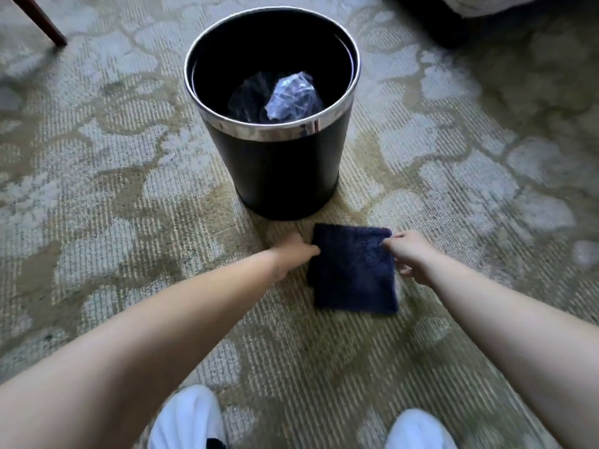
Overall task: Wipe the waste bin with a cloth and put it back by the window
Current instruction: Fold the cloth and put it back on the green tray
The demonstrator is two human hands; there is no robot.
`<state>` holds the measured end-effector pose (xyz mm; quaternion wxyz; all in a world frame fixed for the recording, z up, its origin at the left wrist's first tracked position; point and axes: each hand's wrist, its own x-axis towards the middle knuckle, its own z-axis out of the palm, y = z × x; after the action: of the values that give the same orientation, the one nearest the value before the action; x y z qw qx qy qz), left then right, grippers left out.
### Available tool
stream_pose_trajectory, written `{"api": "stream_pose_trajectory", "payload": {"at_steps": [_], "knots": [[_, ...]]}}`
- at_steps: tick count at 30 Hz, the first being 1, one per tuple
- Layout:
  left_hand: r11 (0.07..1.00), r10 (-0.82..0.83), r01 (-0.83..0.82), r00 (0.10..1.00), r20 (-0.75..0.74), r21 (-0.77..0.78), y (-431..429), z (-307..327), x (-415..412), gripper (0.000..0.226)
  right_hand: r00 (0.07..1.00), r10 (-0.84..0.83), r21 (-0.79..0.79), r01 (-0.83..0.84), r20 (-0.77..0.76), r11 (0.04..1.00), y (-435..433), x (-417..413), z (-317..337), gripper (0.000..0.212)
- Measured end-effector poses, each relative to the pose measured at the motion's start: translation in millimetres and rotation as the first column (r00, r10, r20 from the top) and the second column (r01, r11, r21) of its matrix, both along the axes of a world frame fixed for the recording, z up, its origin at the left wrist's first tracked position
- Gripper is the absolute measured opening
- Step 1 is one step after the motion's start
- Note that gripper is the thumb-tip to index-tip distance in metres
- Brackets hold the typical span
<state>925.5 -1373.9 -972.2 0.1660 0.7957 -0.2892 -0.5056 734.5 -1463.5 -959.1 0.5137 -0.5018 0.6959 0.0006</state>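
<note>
Just this side of the waste bin, flat on the carpet: folded blue cloth. Left edge pinched by the left hand; far right corner seemingly pinched by the right hand, though blurred. Open carpet all round the bin; chair leg beyond, far left.

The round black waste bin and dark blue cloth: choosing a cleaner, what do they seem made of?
Round black waste bin: matte wall, plastic or coated metal; silver rim gleams like polished metal. Dark blue cloth: fuzzy pile, probably microfibre or terry.
</note>
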Motion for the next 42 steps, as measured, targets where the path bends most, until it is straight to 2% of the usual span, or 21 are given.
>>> {"api": "stream_pose_trajectory", "payload": {"at_steps": [4, 7, 9, 12, 16, 20, 23, 24, 26, 29, 32, 34, 37, 42], "knots": [[1.000, -0.007, 0.005, 0.998, 0.067, 0.021, -2.3, -1.7, -8.2, 0.058, 0.996, -0.092, 0.119, 0.091, 0.007, 0.989, 14.0, -8.5, -14.4, 0.016], [1.000, -0.011, 0.010, 0.999, 0.037, 0.018, -4.3, -3.1, -16.4, 0.048, 0.997, -0.077, 0.128, 0.074, 0.021, 0.989, 16.5, -9.2, -16.7, 0.005], [1.000, 0.001, -0.001, 1.000, 0.010, 0.021, -3.3, -2.6, -23.5, 0.045, 0.998, -0.052, 0.126, 0.049, 0.018, 0.991, 16.6, -9.1, -16.0, 0.008], [0.999, 0.037, -0.037, 0.999, 0.009, 0.017, -3.8, -4.5, -25.4, 0.052, 1.000, -0.027, 0.108, 0.029, -0.015, 0.994, 16.4, -11.0, -21.8, 0.027], [0.999, -0.006, 0.007, 1.000, -0.019, 0.034, -1.3, -9.9, -22.7, 0.059, 0.996, -0.066, 0.103, 0.060, 0.057, 0.993, 17.7, -8.8, -22.6, 0.025], [0.993, -0.099, 0.107, 0.983, 0.156, -0.049, 8.6, -14.1, -21.2, 0.057, 0.994, -0.091, 0.067, 0.087, 0.061, 0.994, 16.5, -11.8, -23.3, 0.016], [0.944, -0.254, 0.318, 0.870, 0.423, -0.087, 22.2, -8.9, -17.1, 0.046, 0.995, -0.079, 0.146, 0.069, 0.062, 0.987, 18.8, -16.1, -23.3, 0.008], [0.918, -0.320, 0.390, 0.829, 0.458, -0.065, 25.8, -8.4, -17.0, 0.043, 0.995, -0.076, 0.170, 0.064, 0.064, 0.983, 20.1, -17.0, -22.0, 0.008], [0.910, -0.368, 0.414, 0.824, 0.430, -0.014, 28.8, -9.1, -18.6, 0.044, 0.994, -0.079, 0.201, 0.062, 0.076, 0.978, 23.1, -19.0, -18.8, 0.017], [0.945, -0.316, 0.328, 0.887, 0.337, 0.022, 23.1, -10.3, -21.2, 0.042, 0.993, -0.075, 0.216, 0.054, 0.094, 0.975, 23.3, -20.9, -17.2, 0.022], [0.997, -0.072, 0.076, 0.981, 0.182, -0.013, 11.7, -13.0, -21.8, 0.039, 0.985, -0.102, 0.161, 0.079, 0.137, 0.984, 18.1, -19.5, -17.3, 0.014], [0.999, 0.036, -0.033, 0.992, 0.117, -0.031, 3.0, -13.2, -21.7, 0.046, 0.977, -0.137, 0.121, 0.118, 0.166, 0.986, 10.7, -18.2, -18.0, 0.008], [0.999, -0.016, 0.020, 0.993, 0.117, -0.034, -6.3, -14.0, -20.3, 0.033, 0.968, -0.176, 0.164, 0.146, 0.182, 0.976, 3.2, -18.2, -18.9, 0.012], [0.986, 0.045, -0.035, 0.997, 0.059, -0.162, -19.1, -9.9, -12.4, 0.015, 0.945, -0.206, 0.127, 0.179, 0.254, 0.976, -1.7, -21.4, -19.8, 0.012]]}}
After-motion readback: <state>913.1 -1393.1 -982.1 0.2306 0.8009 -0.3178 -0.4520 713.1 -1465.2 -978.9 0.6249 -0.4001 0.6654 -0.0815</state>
